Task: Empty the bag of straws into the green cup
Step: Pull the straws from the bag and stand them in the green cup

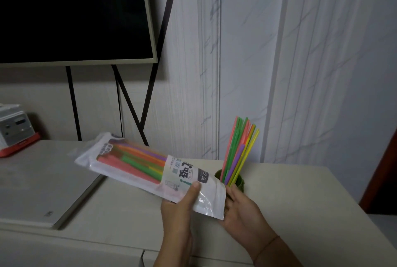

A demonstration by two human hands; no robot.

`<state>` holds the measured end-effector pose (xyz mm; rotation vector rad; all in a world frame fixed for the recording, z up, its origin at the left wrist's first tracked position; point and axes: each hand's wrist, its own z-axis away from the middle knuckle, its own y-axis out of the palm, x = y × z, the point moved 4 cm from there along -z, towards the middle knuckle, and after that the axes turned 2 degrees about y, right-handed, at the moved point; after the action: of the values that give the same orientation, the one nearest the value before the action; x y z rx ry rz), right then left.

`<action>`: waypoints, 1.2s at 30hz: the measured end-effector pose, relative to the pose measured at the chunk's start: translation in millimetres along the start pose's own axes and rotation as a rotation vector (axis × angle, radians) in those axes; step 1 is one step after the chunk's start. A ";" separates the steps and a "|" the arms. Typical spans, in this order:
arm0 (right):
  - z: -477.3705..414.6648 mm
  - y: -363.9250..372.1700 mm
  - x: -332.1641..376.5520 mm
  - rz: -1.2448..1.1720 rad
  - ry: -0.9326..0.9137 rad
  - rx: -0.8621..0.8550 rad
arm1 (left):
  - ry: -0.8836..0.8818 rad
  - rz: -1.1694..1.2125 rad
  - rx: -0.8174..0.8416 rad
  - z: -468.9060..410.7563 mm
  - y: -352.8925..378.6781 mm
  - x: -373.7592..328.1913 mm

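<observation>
While left fingers (194,191) clamp bag (133,163), right fingers (233,194) apart beside green cup (240,181), wall (322,73) behind

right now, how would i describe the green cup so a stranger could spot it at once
Start at the big black screen on its stand, then move down and right onto the pale cabinet top. The small dark green cup sits there by the right hand; it alone has bright plastic straws standing upright in it.

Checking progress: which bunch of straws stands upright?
The bunch in the green cup stands upright, fanned out; the other bunch lies slanted inside the bag held by the left hand.
</observation>
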<state>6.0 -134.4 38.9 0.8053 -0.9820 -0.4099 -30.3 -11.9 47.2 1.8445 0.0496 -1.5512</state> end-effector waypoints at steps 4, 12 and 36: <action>-5.1 3.4 -4.0 -0.047 -0.004 0.044 | -0.007 -0.038 0.052 0.6 2.2 0.0; -8.9 -2.1 4.3 0.195 -0.213 -0.119 | -0.107 0.134 0.008 -2.2 -7.3 6.7; 12.5 -20.0 61.3 0.615 -0.422 -0.179 | -0.271 0.464 -0.136 -12.9 -24.4 11.7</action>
<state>27.5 -191.7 62.7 0.2247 -1.4995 -0.1265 -27.3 8.5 25.4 1.4006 -0.3645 -1.4086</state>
